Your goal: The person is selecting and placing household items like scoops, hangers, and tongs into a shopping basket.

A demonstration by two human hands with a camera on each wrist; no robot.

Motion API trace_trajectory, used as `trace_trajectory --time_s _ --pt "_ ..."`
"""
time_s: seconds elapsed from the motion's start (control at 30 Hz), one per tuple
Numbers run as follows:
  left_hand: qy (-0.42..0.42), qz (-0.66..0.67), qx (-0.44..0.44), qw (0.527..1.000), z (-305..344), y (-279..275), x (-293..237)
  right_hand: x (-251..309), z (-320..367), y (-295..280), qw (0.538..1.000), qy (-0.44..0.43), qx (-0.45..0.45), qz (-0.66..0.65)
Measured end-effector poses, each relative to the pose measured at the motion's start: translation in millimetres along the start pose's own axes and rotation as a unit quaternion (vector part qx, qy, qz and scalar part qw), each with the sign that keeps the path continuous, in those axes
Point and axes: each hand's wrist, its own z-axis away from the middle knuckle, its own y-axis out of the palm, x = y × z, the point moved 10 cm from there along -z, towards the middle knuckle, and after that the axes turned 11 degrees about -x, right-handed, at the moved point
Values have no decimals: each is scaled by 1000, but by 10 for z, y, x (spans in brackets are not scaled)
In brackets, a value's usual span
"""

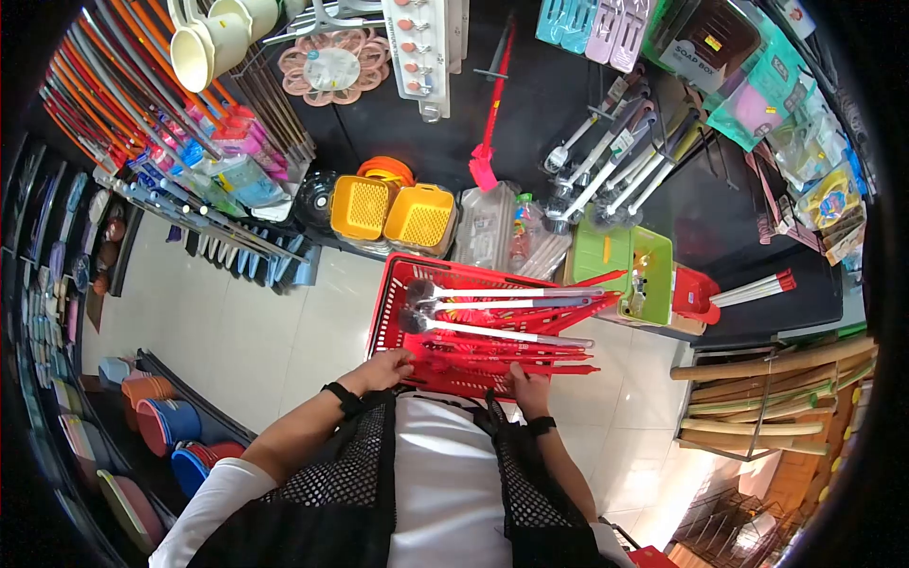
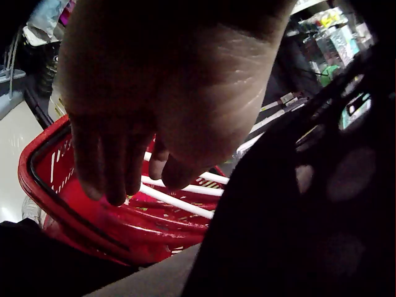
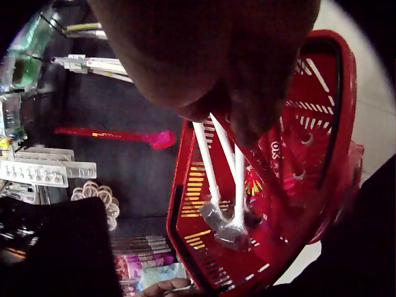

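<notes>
A red shopping basket (image 1: pixel 383 308) stands right in front of me. Inside it lie several toilet brushes with white handles (image 1: pixel 502 334) and dark round heads, beside several red brushes in clear wrap (image 1: pixel 473 358). My left hand (image 1: pixel 386 367) is over the near left part of the basket, fingers pointing down among the red brushes; the left wrist view shows them loosely bent, with nothing gripped. At the near right, my right hand (image 1: pixel 528 388) pinches a red wrapped brush (image 3: pixel 263 164) by its handle end, the palm hiding part of the grip.
Behind the basket hang a red brush (image 1: pixel 493 114) and several grey-white brushes (image 1: pixel 606 156) on a dark wall. Yellow baskets (image 1: pixel 421 216), a green bin (image 1: pixel 653 248) and a red container (image 1: pixel 693 293) stand along its foot. Buckets (image 1: pixel 169 426) are at the left, wooden rolls (image 1: pixel 767 398) at the right.
</notes>
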Motion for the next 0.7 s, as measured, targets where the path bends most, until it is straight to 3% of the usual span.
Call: trace_trajectory --time_s 0.1,0.27,0.33,0.4,0.47,0.5,0.57,0.7 --pt "-4 -6 4 1000 37 -20 -144 -363 -182 115 995 93 -2 -22" --pt "24 3 7 1000 65 53 -132 -935 -448 28 987 149 -44 -48" --pt "-4 17 6 1000 82 71 29 -1083 -482 -92 966 205 -101 -118" --pt "-7 44 1 999 103 87 102 -1137 -464 -175 960 234 -98 -120" --pt "-5 59 -14 998 140 60 104 -1207 -393 -119 950 300 -35 -77" --pt "-6 59 -13 998 168 63 71 -1279 -427 -125 950 302 -36 -76" --pt "-18 60 -21 998 188 25 30 -1379 -583 78 960 260 45 -94" --pt "-21 58 -19 998 194 32 49 -1329 -724 269 967 228 9 -111"
